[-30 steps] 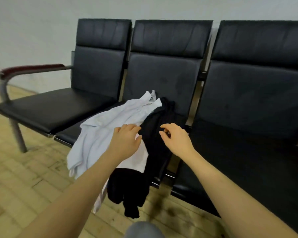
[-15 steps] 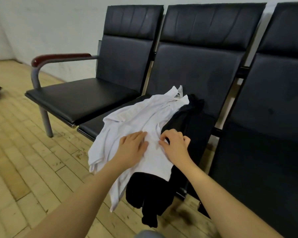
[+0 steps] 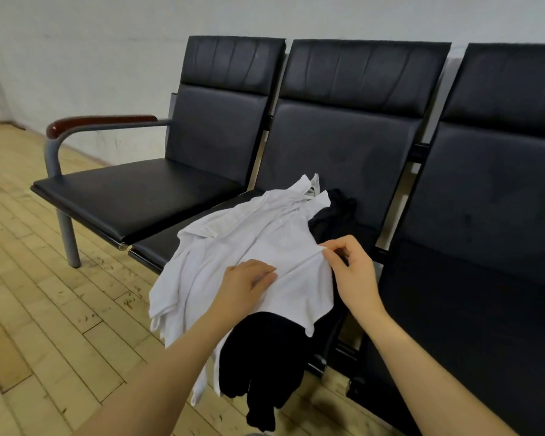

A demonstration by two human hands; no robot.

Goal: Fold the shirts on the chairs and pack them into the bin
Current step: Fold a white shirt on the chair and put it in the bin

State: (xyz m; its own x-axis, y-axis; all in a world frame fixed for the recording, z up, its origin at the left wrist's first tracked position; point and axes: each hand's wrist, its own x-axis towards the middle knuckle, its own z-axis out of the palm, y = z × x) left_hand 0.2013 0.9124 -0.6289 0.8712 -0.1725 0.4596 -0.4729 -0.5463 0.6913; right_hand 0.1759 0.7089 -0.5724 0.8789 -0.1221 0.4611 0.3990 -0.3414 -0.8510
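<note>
A row of three black padded chairs (image 3: 343, 146) is seen against a pale wall, and the middle seat is covered by the two garments. A crumpled white shirt (image 3: 243, 243) is spread over the seat's front edge, its collar turned toward 1 o'clock and its lower part hung toward the wooden floor (image 3: 44, 325) at 7 o'clock. A black shirt (image 3: 261, 360) is draped beneath it, showing at 5 o'clock below the white hem and at 2 o'clock beside the collar. The white cloth is gripped by the left hand (image 3: 246, 286), fingers curled into a fold. Its right edge is pinched between thumb and forefinger of the right hand (image 3: 354, 272), which, compared with half a second ago, is now lifted and drawn apart from the left, so the fabric between them is pulled taut.
</note>
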